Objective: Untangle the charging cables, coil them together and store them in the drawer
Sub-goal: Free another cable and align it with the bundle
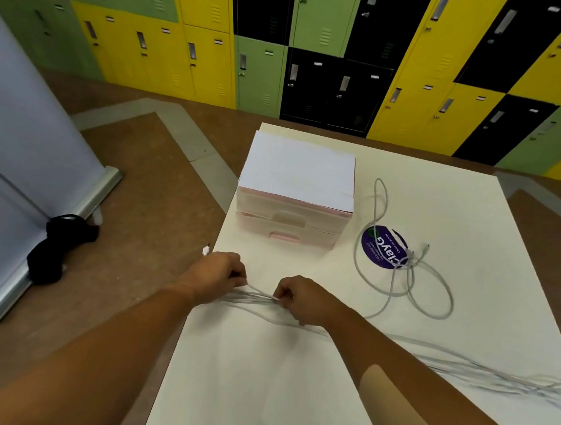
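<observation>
— Views on record?
— One. Head-worn, wide-angle, above the near edge of the bench (324, 388).
— Facing?
— Forward and down. Bench across the lower half, floor (111, 281) to its left, lockers (202, 50) along the far top, lines bowed.
— Range?
— Close. Left hand (214, 276) and right hand (301, 300) mid-frame, forearms running up from the bottom edge.

Green, yellow and black lockers (322, 45) line the wall; brown floor (126, 231) below.

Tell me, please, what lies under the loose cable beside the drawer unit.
A round purple sticker on the white table; the loose cable crosses its right edge, hiding part of its print.
</observation>
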Motion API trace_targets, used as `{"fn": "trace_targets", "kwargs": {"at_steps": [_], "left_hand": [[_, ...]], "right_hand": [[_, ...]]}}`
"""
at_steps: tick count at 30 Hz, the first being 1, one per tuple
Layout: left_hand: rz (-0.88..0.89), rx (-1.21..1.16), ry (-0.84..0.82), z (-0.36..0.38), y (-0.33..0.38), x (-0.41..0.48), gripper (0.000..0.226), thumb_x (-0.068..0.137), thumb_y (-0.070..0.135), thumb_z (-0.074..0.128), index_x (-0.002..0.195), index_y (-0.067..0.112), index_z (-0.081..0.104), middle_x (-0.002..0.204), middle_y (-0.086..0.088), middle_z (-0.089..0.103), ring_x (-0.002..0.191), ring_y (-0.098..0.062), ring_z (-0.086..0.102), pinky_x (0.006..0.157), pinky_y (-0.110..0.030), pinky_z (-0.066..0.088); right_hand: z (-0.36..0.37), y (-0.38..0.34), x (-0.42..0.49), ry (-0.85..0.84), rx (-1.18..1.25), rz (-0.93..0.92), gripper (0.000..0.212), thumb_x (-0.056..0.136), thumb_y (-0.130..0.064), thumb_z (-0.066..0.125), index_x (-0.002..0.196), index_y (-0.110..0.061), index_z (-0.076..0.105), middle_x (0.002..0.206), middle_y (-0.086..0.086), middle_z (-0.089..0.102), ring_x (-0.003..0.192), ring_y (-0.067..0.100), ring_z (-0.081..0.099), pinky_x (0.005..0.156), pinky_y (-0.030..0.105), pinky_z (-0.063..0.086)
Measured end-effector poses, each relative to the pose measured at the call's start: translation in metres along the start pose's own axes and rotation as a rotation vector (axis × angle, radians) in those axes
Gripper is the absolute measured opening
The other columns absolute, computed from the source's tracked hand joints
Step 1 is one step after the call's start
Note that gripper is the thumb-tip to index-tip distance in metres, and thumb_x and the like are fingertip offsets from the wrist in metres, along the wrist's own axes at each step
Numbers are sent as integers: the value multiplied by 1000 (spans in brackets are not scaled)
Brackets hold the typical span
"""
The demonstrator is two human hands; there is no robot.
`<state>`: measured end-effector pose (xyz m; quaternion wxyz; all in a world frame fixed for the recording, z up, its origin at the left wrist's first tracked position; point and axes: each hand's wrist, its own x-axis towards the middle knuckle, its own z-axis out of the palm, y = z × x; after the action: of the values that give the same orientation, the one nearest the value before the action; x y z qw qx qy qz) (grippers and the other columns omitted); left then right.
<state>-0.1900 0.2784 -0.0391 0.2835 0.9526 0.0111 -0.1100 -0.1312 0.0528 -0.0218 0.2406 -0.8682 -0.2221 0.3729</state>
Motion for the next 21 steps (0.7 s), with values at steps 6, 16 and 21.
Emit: {"fn": "trace_targets", "kwargs": {"at_steps": [6, 16, 21], "left_hand": [[-40, 72, 2, -2, -34, -24, 10, 82, 38, 72, 79, 28, 71, 75, 21, 57, 73, -5, 57, 67, -28, 47], [-92, 43, 72, -1, -41, -32, 12, 79, 21, 75, 82, 31, 70, 80, 13, 57, 70, -2, 53, 59, -15, 37], [-101, 44, 82, 0, -45, -43, 18, 83, 21, 71, 78, 35, 61, 85, 15, 57, 74, -4, 54, 63, -20, 39]], "right_hand": [[7, -1, -1, 39, -67, 32, 28, 91, -36, 63, 72, -19, 50, 68, -4, 56, 51, 15, 51, 54, 29, 43], [21, 0, 1, 117, -133, -29, 17, 92, -8, 48, 96, -16, 62, 100, 0, 62, 90, 20, 58, 79, 32, 48], [20, 6, 3, 182, -162, 36, 26, 93, -31, 58, 71, -25, 45, 78, -4, 57, 73, 17, 53, 57, 26, 36]]}}
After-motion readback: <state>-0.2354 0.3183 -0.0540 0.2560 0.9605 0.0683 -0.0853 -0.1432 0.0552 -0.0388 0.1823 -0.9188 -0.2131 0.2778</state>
